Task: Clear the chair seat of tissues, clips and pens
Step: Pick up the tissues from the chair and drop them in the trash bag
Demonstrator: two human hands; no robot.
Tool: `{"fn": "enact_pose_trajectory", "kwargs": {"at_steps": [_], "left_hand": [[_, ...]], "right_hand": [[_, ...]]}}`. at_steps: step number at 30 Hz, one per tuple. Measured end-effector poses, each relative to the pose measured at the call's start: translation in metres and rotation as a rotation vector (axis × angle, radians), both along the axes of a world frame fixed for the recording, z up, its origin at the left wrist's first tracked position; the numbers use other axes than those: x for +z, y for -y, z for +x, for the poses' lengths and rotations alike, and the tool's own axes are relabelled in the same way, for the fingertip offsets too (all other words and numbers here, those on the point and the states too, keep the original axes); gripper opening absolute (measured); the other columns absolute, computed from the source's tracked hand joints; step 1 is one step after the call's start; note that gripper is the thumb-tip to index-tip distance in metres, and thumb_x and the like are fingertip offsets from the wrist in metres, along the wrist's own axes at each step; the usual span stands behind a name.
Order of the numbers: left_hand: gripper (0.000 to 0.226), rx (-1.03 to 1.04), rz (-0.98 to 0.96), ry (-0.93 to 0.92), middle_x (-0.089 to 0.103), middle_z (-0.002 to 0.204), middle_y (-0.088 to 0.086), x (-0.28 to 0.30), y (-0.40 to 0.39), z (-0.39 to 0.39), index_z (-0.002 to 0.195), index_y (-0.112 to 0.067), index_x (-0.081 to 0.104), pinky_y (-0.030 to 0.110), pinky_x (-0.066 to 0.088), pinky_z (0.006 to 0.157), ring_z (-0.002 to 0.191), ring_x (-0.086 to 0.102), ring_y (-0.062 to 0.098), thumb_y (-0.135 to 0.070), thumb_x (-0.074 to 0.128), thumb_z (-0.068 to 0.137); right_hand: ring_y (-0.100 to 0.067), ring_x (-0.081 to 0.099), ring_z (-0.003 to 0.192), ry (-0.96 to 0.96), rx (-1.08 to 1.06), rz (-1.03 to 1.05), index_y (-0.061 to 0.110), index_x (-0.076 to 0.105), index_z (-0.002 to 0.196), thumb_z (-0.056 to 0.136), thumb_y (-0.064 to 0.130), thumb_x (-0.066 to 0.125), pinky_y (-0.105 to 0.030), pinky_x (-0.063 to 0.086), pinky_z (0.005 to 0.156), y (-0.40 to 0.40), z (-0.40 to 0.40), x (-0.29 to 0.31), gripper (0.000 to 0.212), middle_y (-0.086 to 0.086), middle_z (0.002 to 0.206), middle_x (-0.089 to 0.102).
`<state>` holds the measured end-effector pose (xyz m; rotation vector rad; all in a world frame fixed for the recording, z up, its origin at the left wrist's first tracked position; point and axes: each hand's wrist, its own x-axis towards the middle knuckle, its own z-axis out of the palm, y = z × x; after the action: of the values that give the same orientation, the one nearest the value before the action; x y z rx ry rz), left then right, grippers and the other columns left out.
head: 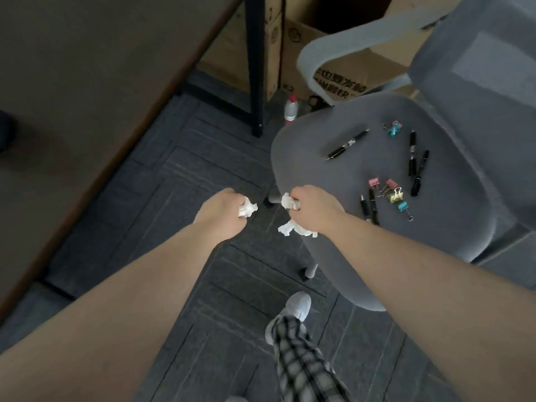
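Both arms are reaching out bare, fists held side by side but apart over the dark ribbed carpet tiles (185,158), just off the front-left rim of the chair seat (327,175). The left hand (220,210) is curling tight round a crumpled white tissue wad (247,210), soft and creased, poking out btwn the fingers. The right hand (311,208) is clenching more tissue (290,203) w/ a ragged tail (295,229) hanging below the fist.

The seat is a rounded grey fabric pad, matte and slightly fuzzy. Lying on it: slim black pens, one (348,144) angled near the middle, two (417,166) toward the backrest side, two more (369,207) near the right wrist. Binder clips w/ wire handles are sitting there too: a blue one (393,128) far up, and a cluster of pink, yellow-green and blue ones (391,194) beside the nearer pens.

Beyond the seat, a curved pale plastic armrest (311,58), cardboard boxes (342,79) w/ printed characters, and a small bottle w/ red cap (291,109) standing on the floor. A brown matte desk top (87,68) is filling the left side. Below, a plaid trouser leg (301,361) and grey shoe (298,307).
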<state>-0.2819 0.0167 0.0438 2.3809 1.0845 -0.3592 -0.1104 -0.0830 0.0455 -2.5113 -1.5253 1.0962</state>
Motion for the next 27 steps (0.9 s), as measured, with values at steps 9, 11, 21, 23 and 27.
{"fn": "enact_pose_trajectory", "kwargs": {"at_steps": [9,11,21,23,27], "left_hand": [[0.008,0.310,-0.068,0.007,0.040,0.087,0.000,0.015,0.082,-0.224,0.080,-0.011,0.048,0.031,0.036,0.065,0.076,0.045,0.021,-0.012,0.054,0.086],[0.012,0.367,-0.109,-0.025,0.040,0.088,0.000,0.019,0.113,-0.280,0.079,-0.013,0.043,0.031,0.037,0.066,0.077,0.046,0.023,-0.013,0.053,0.086],[0.019,0.739,-0.110,-0.152,0.048,0.103,0.005,0.023,0.225,-0.526,0.103,-0.008,0.057,0.034,0.044,0.074,0.104,0.055,0.029,-0.019,0.051,0.089],[0.018,0.830,-0.118,-0.150,0.051,0.109,0.007,0.020,0.240,-0.560,0.102,-0.008,0.058,0.033,0.041,0.071,0.103,0.055,0.031,-0.018,0.051,0.089],[0.008,1.000,-0.135,-0.133,0.044,0.095,0.005,0.006,0.256,-0.618,0.087,-0.009,0.054,0.033,0.039,0.068,0.098,0.056,0.033,-0.017,0.051,0.087]], "right_hand": [[-0.026,0.051,0.084,0.024,0.441,-0.036,0.017,0.044,0.085,0.088,0.014,0.043,-0.033,0.036,0.063,0.001,-0.211,0.023,0.004,0.000,0.092,0.047],[-0.027,0.053,0.085,0.015,0.524,-0.043,0.017,0.044,0.084,0.087,0.013,0.043,-0.033,0.038,0.065,0.012,-0.266,0.029,0.005,0.000,0.091,0.048],[-0.023,0.048,0.078,-0.067,0.927,-0.007,0.016,0.041,0.076,0.089,0.017,0.049,-0.032,0.035,0.064,0.069,-0.523,0.038,0.016,-0.001,0.087,0.047],[-0.024,0.048,0.077,-0.084,0.976,0.004,0.016,0.040,0.075,0.090,0.017,0.049,-0.032,0.035,0.063,0.074,-0.562,0.037,0.017,-0.002,0.086,0.047],[-0.025,0.046,0.076,-0.071,1.047,-0.020,0.015,0.039,0.078,0.091,0.017,0.047,-0.033,0.033,0.063,0.073,-0.630,0.021,0.016,-0.003,0.087,0.044]]}}
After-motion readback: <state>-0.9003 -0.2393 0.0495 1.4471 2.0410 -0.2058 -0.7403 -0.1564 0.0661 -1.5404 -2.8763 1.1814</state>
